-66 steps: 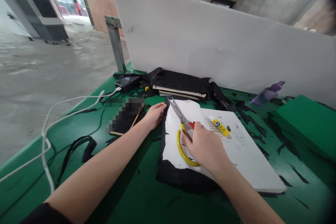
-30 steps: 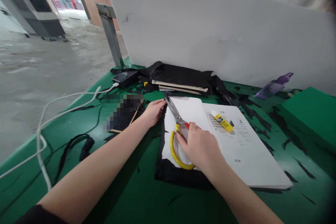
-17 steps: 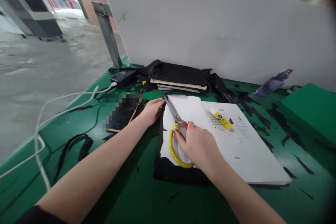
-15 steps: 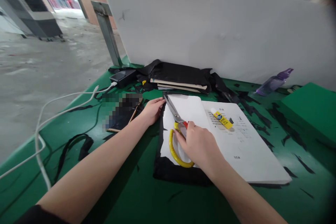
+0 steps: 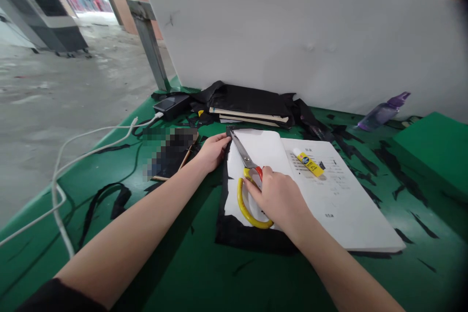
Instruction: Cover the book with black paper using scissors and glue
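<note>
An open book [image 5: 340, 200] lies on the green table, with black covering material [image 5: 252, 240] folded over the edges of its left side. My right hand [image 5: 281, 197] grips a pair of scissors [image 5: 245, 157] with red and yellow handles, blades pointing at the book's upper left corner. The blade tips rest at the black edge there. Beside that corner, my left hand [image 5: 215, 151] pinches the black edge between thumb and fingers. On the right-hand page lies a yellow glue stick [image 5: 308, 162].
Behind the book lies a black-covered stack of books [image 5: 252, 100] against a white panel [image 5: 292, 24]. A phone-like dark object [image 5: 171, 156], a black device [image 5: 171, 106] and white cables [image 5: 58, 200] are on the left. Black scraps [image 5: 398, 170], a purple bottle [image 5: 380, 113] and a green box [image 5: 435, 151] are on the right.
The scissors have shifted very slightly right, their tips drawn back a little from the corner. My left hand stays at the same edge.
</note>
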The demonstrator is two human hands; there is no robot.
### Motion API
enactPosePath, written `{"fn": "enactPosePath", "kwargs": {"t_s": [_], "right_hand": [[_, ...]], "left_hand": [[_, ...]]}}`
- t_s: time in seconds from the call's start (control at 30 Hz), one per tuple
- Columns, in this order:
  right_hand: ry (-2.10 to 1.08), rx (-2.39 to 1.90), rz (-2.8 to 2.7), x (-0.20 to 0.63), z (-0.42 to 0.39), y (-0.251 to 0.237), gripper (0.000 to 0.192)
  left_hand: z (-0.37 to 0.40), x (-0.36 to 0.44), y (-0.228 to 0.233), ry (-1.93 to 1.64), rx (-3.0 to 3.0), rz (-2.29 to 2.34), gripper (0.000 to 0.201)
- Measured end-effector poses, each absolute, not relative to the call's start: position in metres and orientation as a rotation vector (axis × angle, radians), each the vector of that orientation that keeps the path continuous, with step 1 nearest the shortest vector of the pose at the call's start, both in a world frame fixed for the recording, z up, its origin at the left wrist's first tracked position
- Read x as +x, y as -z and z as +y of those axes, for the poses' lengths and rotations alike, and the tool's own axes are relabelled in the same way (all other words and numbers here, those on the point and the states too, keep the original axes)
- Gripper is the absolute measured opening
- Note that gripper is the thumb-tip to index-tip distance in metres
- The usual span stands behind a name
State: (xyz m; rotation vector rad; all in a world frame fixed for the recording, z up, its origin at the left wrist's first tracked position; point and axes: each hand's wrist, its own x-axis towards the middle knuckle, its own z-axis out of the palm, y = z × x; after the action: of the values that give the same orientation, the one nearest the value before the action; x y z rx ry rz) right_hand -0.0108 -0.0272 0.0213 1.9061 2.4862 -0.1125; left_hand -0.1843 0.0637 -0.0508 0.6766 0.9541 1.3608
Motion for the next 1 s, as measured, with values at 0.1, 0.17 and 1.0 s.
{"fn": "enactPosePath", "kwargs": {"t_s": [0.1, 0.17, 1.0], "right_hand": [[0.110, 1.902, 2.497, -0.010, -0.027, -0.022, 0.042], [0.103, 1.896, 2.507, -0.009, -0.026, -0.021, 0.040], [1.174, 2.393, 2.741, 0.024, -0.007, -0.024, 0.043]], "left_hand": [[0.063, -0.184, 0.050, -1.363, 0.683, 0.957, 0.017], [0.062, -0.184, 0.049, -1.362, 0.687, 0.958, 0.018], [0.064, -0.183, 0.046, -1.403, 0.477, 1.078, 0.009]]}}
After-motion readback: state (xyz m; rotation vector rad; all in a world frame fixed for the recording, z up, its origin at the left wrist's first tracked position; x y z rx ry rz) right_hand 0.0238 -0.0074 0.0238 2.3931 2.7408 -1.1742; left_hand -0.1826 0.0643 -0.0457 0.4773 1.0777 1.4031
